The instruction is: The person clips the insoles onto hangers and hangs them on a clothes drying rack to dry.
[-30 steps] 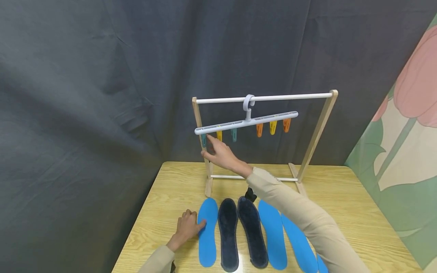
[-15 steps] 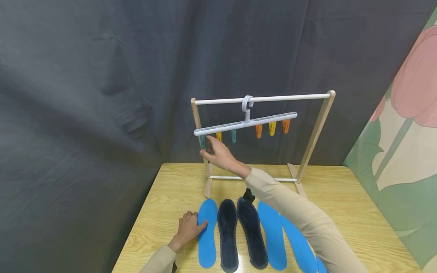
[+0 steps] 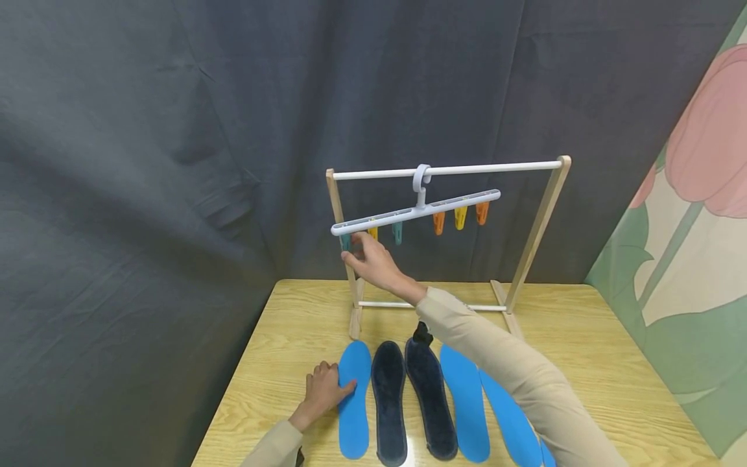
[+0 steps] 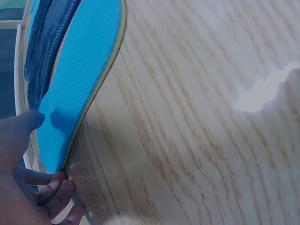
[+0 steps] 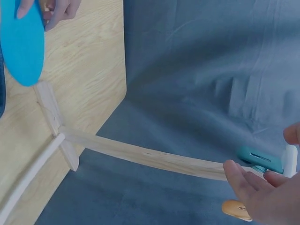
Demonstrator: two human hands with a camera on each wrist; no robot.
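Observation:
In the head view, my left hand [image 3: 324,390] is over the leftmost blue insole [image 3: 355,421], which lies on the table. The left wrist view shows the thumb [image 4: 33,120] on its top and fingers curled at its far edge. My right hand [image 3: 376,263] is raised to the left end of the white clip hanger [image 3: 415,213], with thumb and forefinger spread around the outermost teal clip [image 5: 260,158]. A gap shows between the forefinger [image 5: 293,133] and that clip. The thumb is close by the clip's lower end.
Two dark fuzzy insoles [image 3: 389,402] and several more blue insoles [image 3: 465,408] lie to the right, some under my right sleeve. The hanger hooks over the top bar of a wooden rack [image 3: 538,233]. Yellow and orange clips [image 3: 439,223] hang along it. A dark cloth stands behind.
The hanger's right end has swung slightly inward and up, and its left end sits a little lower. My right hand's fingers have drawn in beside the teal clip. The left hand stays put.

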